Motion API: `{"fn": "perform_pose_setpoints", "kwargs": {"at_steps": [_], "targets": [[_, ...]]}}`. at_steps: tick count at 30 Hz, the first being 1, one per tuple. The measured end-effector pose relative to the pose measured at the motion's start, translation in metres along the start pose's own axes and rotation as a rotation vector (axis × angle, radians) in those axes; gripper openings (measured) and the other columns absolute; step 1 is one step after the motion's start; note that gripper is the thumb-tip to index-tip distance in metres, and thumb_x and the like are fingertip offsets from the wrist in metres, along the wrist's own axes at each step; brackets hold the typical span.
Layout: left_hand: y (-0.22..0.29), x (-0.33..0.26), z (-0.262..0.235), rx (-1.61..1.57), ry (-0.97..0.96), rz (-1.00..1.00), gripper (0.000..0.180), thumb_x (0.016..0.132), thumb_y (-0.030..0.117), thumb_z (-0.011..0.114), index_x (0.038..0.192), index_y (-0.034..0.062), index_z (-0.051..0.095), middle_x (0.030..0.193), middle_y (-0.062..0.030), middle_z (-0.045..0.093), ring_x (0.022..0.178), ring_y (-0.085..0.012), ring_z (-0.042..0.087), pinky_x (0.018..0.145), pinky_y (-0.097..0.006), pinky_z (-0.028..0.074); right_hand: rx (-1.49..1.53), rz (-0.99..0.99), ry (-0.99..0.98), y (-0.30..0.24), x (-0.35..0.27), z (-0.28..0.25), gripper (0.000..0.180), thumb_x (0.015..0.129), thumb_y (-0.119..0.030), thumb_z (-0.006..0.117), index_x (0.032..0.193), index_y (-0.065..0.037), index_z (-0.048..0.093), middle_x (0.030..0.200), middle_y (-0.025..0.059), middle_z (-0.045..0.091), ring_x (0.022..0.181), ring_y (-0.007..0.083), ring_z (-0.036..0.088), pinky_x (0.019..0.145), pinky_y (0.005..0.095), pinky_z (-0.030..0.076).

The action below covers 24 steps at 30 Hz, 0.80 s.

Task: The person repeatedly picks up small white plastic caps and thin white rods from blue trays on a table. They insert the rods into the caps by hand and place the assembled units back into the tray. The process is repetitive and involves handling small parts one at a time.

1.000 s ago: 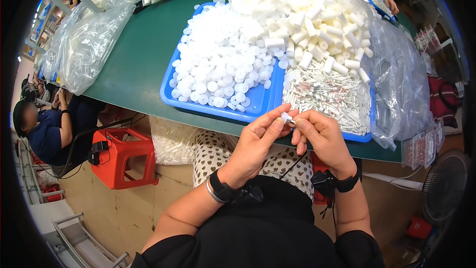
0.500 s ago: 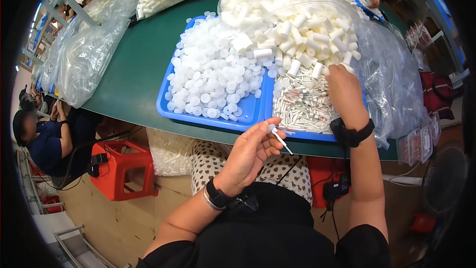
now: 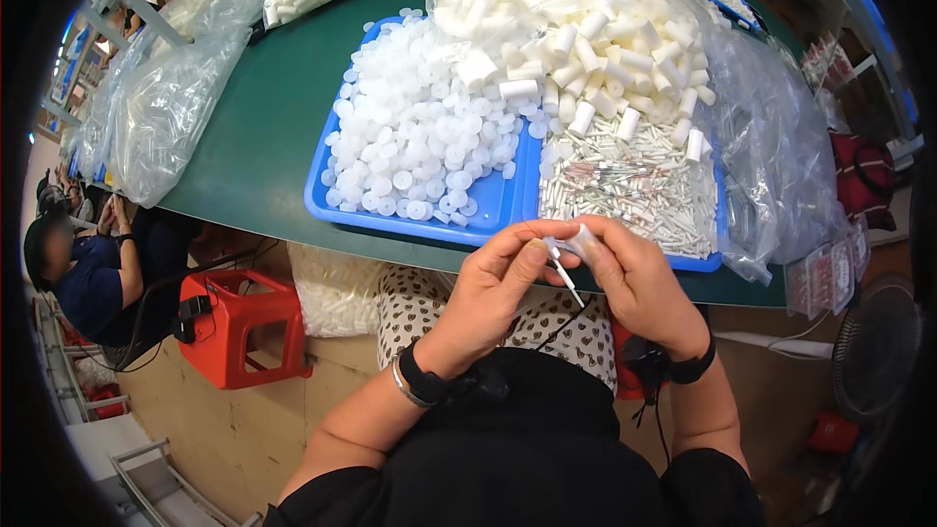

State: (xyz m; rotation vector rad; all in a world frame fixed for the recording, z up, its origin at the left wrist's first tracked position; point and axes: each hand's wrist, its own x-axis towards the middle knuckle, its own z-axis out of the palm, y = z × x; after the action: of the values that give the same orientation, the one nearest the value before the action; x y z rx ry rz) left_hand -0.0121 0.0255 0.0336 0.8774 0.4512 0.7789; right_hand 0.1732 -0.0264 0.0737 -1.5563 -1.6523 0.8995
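Thin white plastic stick (image 3: pixel 564 276): pinched by left hand (image 3: pixel 493 283) fingertips, near edge of green surface (image 3: pixel 264 127). Small white plastic tube (image 3: pixel 583 239): gripped in right hand (image 3: pixel 639 283), touching stick's top. Blue plastic tray (image 3: pixel 488 197): just beyond hands.

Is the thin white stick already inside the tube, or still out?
Mostly out. The thin white stick slants down and right from the left hand; its upper end meets the white tube in the right hand.
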Motion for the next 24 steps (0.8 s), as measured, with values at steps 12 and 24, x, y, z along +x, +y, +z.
{"fn": "perform_pose_setpoints", "kwargs": {"at_steps": [12,24], "targets": [[0.001,-0.007,-0.011,0.722,-0.088,0.14,0.024,0.102,0.017,0.053,0.114,0.0003,0.065,0.106,-0.0066,0.066,0.098,-0.0128,0.06,0.086,-0.027,0.048,0.439,0.313,-0.225,0.009,-0.014,0.008,0.018,0.104,-0.014,0.049,0.115,-0.001,0.053,0.083,0.0021,0.059,0.066,0.0062,0.052,0.059,0.0229,0.045],[-0.021,-0.007,-0.01,-0.155,0.047,-0.376,0.032,0.102,0.023,0.057,0.125,0.0017,0.059,0.092,0.0005,0.059,0.078,-0.0069,0.054,0.075,-0.021,0.047,0.571,0.315,-0.183,0.025,-0.026,0.02,0.013,0.101,-0.009,0.051,0.111,0.0,0.048,0.09,0.0105,0.065,0.07,0.0114,0.061,0.062,0.0269,0.051]]}}
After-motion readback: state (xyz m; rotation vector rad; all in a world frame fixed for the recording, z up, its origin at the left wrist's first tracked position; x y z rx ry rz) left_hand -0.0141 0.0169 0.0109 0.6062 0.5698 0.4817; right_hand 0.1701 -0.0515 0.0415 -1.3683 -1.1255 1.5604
